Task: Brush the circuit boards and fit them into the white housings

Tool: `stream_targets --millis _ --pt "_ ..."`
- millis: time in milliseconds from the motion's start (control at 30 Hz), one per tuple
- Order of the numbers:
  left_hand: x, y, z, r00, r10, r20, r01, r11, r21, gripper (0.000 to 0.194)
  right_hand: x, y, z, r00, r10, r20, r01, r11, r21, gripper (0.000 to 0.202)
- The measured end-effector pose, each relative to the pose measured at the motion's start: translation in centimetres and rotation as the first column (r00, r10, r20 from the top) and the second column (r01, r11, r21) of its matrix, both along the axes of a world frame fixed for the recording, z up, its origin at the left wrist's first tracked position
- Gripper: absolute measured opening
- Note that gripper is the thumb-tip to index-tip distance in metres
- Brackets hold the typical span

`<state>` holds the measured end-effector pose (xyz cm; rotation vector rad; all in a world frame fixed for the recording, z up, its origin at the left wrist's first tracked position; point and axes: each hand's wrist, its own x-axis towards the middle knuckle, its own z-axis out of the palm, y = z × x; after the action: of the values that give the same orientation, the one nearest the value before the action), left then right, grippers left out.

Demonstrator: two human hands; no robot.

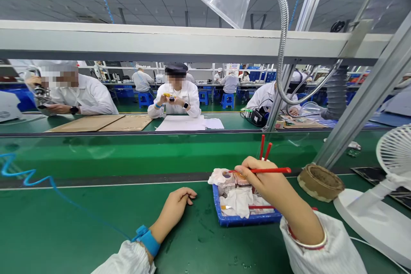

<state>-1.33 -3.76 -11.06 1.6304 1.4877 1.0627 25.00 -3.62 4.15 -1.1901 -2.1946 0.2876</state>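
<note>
Running in loose kinks over the green desk [96, 209], a blue cord [50, 178] takes up the far left and slants down toward a blue wrist strap [148, 239]. Next comes the left hand [175, 203], resting on the desk; its fingers are loosely bent, partway open, and point toward the blue tray [237, 221], near its left wall but apart from it. In the tray lie crumpled white cloth [239, 201] and, at the back left, small containers [242, 181]. A red-handled brush [261, 207] lies across the cloth, bristle end to the left, below the right hand. Two upright red rods [262, 146] rise just behind that hand.

The right hand [261, 175] is over the tray's right part, fingers closed narrowly on a slim red rod [279, 170]. The rod lies nearly level, passing between thumb and fingers: one end reaches left past the fingertips, over the containers, and the other sticks out right beyond the back of the hand. Whether the left end touches a container, I cannot tell. Farther right sit a brown ring [321, 182] and a white fan [362, 222].
</note>
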Motion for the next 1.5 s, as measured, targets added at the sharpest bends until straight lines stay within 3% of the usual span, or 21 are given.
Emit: stream_targets --millis 300,467,867,1233,1367,1500 --pt "-0.1 0.0 0.0 1.0 -0.006 -0.003 0.006 1.0 0.001 0.03 1.1 -2.7 1.7 0.995 0.094 0.043 -0.1 0.982 0.163 0.035" --pt "-0.1 -0.1 0.0 1.0 -0.005 -0.004 0.005 1.0 -0.009 0.031 1.4 -3.3 1.9 0.989 0.116 0.088 -0.124 0.988 0.093 0.037" --pt "-0.1 -0.1 0.1 0.999 -0.033 -0.028 0.033 0.999 0.0 0.029 0.5 -1.1 0.0 0.99 0.078 0.114 -0.082 0.996 0.027 0.036" --pt "-0.1 -0.2 0.2 0.998 -0.036 -0.048 0.036 0.999 -0.005 0.03 1.7 -3.2 1.6 0.99 0.142 -0.018 -0.141 0.989 0.053 0.036" --pt "0.0 -0.2 0.3 0.998 -0.037 -0.057 0.037 0.999 -0.009 0.03 1.8 -2.9 1.3 0.993 0.086 -0.075 -0.082 0.995 0.051 0.037" --pt "-0.1 -0.1 0.3 0.996 -0.055 -0.069 0.053 0.998 -0.018 0.03 1.5 -2.2 0.8 0.995 0.103 0.001 -0.103 0.993 0.055 0.038"
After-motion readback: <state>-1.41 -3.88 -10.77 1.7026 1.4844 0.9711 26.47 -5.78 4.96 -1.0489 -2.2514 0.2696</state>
